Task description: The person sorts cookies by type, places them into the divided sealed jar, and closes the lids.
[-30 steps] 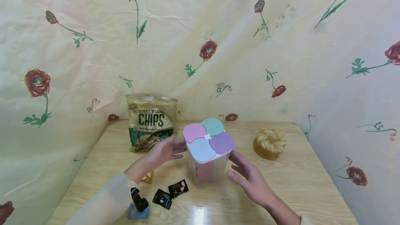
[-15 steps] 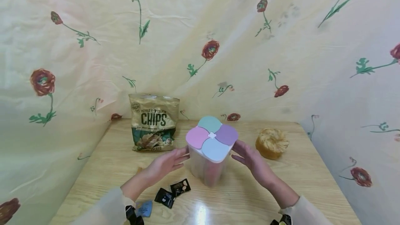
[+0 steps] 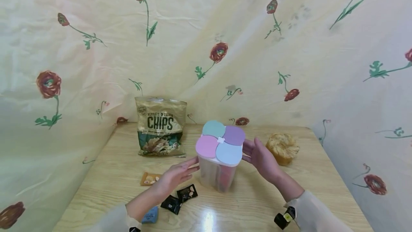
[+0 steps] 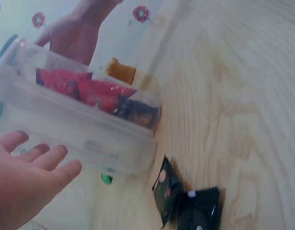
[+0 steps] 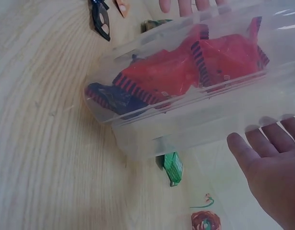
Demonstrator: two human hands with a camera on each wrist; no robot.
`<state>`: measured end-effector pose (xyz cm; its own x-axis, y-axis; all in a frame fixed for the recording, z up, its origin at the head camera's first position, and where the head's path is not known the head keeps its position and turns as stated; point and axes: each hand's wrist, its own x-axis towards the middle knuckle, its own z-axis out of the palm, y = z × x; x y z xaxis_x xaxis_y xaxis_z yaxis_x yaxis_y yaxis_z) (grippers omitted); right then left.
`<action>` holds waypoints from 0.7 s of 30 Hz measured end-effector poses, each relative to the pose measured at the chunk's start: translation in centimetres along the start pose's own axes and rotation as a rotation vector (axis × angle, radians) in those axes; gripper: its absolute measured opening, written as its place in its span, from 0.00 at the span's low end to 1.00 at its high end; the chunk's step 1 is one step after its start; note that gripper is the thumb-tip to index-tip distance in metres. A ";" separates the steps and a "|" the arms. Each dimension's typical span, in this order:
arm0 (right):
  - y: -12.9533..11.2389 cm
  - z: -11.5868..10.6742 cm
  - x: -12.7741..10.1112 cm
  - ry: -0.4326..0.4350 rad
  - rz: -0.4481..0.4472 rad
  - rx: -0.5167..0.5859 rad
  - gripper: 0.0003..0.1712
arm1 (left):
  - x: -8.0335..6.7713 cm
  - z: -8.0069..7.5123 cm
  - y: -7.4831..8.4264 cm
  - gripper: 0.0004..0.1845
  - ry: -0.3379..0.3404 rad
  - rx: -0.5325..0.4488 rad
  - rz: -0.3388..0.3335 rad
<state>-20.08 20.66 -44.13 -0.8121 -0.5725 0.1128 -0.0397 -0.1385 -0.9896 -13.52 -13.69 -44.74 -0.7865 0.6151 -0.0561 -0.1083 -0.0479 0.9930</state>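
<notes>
Printed on the gold snack bag (image 3: 161,127) standing at the back of the bench (image 3: 322,174): "KETTLE COOKED CHIPS". Nothing else legible.

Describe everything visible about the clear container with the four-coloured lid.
The container is clear plastic, standing upright on the wooden table. Its white lid carries four petal-shaped flaps, teal, purple, pink and pale blue, all closed. Red and dark wrapped snacks show through its walls. The left hand and right hand flank it, fingers straight; contact is unclear.
</notes>
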 end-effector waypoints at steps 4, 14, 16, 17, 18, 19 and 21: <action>-0.1 -0.1 0.5 0.002 0.026 -0.009 0.48 | -0.1 0.6 0.0 0.34 0.013 0.003 -0.014; -0.5 -0.3 1.0 0.050 0.056 -0.097 0.49 | 0.7 -0.3 -0.4 0.31 0.048 0.075 0.022; -0.6 -0.2 0.7 0.063 0.029 -0.146 0.44 | 1.2 -0.8 -0.4 0.29 0.086 0.119 0.047; -0.6 -0.2 0.5 0.075 0.010 -0.186 0.41 | 1.4 -1.1 -0.4 0.29 0.099 0.135 0.066; -0.7 -0.2 0.2 0.088 -0.013 -0.235 0.37 | 1.6 -1.4 -0.3 0.29 0.108 0.147 0.085; -0.7 -0.1 -0.2 0.100 -0.039 -0.284 0.34 | 1.9 -1.7 -0.2 0.32 0.115 0.167 0.108; -0.8 0.0 -0.8 0.105 -0.092 -0.361 0.31 | 2.3 -2.3 0.0 0.39 0.102 0.192 0.157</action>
<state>-19.36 21.20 -43.47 -0.8501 -0.4826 0.2110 -0.3023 0.1190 -0.9458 -16.73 -14.08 -45.15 -0.8426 0.5292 0.0999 0.1297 0.0195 0.9914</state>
